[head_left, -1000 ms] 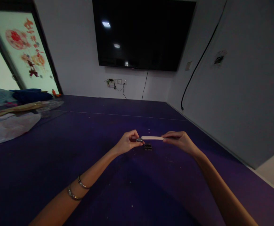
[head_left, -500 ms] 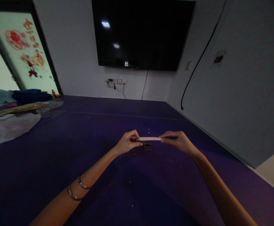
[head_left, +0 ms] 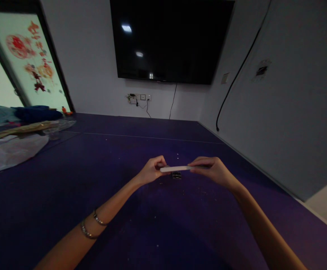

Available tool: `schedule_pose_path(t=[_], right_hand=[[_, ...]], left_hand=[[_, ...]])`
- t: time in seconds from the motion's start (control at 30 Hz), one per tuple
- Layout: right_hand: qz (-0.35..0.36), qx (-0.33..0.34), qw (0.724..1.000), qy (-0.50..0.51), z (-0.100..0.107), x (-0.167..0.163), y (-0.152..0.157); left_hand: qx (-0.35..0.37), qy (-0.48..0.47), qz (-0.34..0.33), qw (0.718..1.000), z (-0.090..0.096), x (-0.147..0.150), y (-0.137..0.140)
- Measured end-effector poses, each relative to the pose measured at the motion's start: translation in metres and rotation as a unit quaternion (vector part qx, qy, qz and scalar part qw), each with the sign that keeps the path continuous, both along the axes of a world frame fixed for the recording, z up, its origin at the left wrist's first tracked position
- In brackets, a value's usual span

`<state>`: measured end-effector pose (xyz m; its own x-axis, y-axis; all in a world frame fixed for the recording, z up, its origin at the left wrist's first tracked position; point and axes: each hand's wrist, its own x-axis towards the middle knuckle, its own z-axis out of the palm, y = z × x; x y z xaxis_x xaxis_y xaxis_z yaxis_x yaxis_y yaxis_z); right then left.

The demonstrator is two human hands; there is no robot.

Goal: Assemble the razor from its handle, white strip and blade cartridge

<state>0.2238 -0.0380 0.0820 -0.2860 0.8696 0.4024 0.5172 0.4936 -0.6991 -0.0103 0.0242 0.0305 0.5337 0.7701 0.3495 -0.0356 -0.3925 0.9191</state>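
A thin white strip-like object (head_left: 177, 168), seen edge-on, spans the gap between my two hands just above the purple surface. My right hand (head_left: 212, 168) pinches its right end between thumb and fingers; a dark edge shows between those fingers. The strip's rounded left end lies in front of the thumb of my left hand (head_left: 152, 170). The left fingers are curled closed, and what they grip is partly hidden behind the strip. Just beneath the strip, a small black object with light lines (head_left: 176, 175) rests on the purple surface; its kind is too small to make out.
The purple surface (head_left: 141, 221) carries scattered white specks. At the far left lie a translucent plastic sheet (head_left: 17, 152), a yellowish flat piece (head_left: 23, 130) and blue cloth (head_left: 38, 113). A black cable (head_left: 238, 71) hangs along the right wall. A television (head_left: 171, 41) hangs ahead.
The white strip has shifted slightly left, and its left end now tips lower and covers part of the left fingertips. Both hands stay almost in place.
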Motion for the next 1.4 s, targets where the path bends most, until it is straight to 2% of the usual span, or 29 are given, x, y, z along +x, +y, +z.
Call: schedule_pose_path(t=[0.4, 0.57, 0.7, 0.8, 0.9, 1.03, 1.13, 1.23, 1.3, 1.4], right_hand=[[-0.063, 0.013, 0.998, 0.008, -0.003, 0.004, 0.003], [-0.091, -0.03, 0.987, 0.128, -0.004, 0.007, 0.006], [-0.093, -0.029, 0.967, 0.237, -0.011, 0.003, 0.012], [-0.095, -0.062, 0.937, 0.332, -0.017, -0.013, 0.012], [-0.079, -0.161, 0.892, 0.415, -0.019, -0.034, 0.005], [-0.01, -0.276, 0.825, 0.494, -0.016, -0.057, -0.006], [0.047, -0.308, 0.777, 0.547, -0.016, -0.066, -0.012], [0.072, -0.344, 0.732, 0.583, -0.02, -0.071, -0.016], [0.071, -0.376, 0.709, 0.592, -0.025, -0.074, -0.019], [0.078, -0.409, 0.687, 0.595, -0.035, -0.077, -0.022]], left_hand=[[-0.017, -0.023, -0.033, 0.999, 0.005, -0.003, -0.004], [-0.016, -0.042, -0.024, 0.999, 0.003, -0.002, -0.002], [-0.044, -0.064, -0.004, 0.997, 0.004, 0.001, -0.005], [-0.069, -0.088, 0.006, 0.994, 0.004, 0.004, -0.007], [-0.111, -0.116, 0.034, 0.986, 0.0, 0.006, -0.007], [-0.157, -0.17, 0.051, 0.971, -0.004, 0.008, -0.003], [-0.179, -0.19, 0.064, 0.963, -0.006, 0.008, 0.001], [-0.188, -0.199, 0.101, 0.956, -0.006, 0.008, 0.004], [-0.187, -0.19, 0.119, 0.956, -0.006, 0.008, 0.007], [-0.194, -0.175, 0.112, 0.959, -0.007, 0.008, 0.009]])
